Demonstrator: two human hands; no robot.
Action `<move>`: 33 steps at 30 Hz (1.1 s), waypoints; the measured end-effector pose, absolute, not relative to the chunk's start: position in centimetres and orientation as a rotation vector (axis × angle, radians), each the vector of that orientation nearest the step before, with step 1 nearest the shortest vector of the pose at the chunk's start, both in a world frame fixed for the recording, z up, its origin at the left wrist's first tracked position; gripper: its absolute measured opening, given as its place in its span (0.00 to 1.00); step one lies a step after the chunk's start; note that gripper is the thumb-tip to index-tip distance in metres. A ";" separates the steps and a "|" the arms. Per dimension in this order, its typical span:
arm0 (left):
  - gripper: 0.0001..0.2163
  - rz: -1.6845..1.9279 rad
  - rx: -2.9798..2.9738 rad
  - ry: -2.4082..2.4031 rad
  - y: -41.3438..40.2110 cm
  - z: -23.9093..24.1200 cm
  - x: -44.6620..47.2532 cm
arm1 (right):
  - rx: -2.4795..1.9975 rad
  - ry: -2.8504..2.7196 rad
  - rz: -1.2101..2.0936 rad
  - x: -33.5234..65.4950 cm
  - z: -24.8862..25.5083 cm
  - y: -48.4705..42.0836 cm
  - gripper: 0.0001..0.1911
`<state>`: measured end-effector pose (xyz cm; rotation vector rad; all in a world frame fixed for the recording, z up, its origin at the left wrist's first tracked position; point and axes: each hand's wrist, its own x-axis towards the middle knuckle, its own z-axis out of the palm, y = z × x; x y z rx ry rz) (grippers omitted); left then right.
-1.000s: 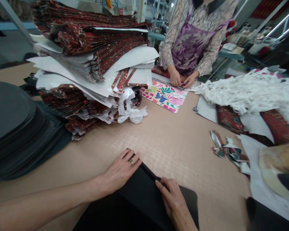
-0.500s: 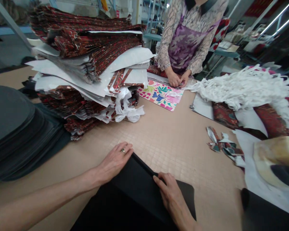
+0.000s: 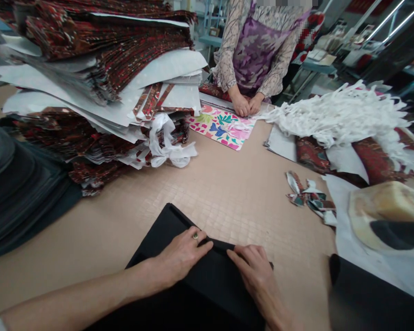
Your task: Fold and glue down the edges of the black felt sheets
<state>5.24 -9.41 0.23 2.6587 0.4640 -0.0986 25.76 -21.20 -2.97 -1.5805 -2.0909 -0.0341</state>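
Note:
A sheet of black material (image 3: 207,287) lies in front of me, its far edge folded over in a narrow strip. My left hand (image 3: 188,250) pinches that folded edge near its middle, a ring on one finger. A short gap to the right, my right hand (image 3: 253,264) grips the same edge close to the right corner, thumb on the near side and fingers over the fold. Both hands are closed on the material. The left corner of the fold lies free on the table. What is under the fold is hidden.
At the left rises a tall stack of red patterned pieces (image 3: 138,69) beside dark rounded pieces (image 3: 27,197). A co-worker's hands (image 3: 246,105) are at a floral sheet (image 3: 221,126). White strips (image 3: 327,112), scraps (image 3: 308,195), a yellowish block (image 3: 386,211) and black material (image 3: 376,294) are at right.
My left hand has slid right along the folded edge, from the left corner toward my right hand. The right part of the edge is now folded over too. The view has shifted slightly.

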 end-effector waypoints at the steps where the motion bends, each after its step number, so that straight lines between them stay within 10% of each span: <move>1: 0.24 -0.118 2.672 0.475 -9.5 0.3 5.3 | -1.583 -2.121 -0.069 25.9 -3.2 -21.3 0.15; 33: 0.23 -0.096 2.873 0.280 -13.8 0.2 10.5 | -1.686 -2.058 -0.279 31.3 -3.9 -26.1 0.16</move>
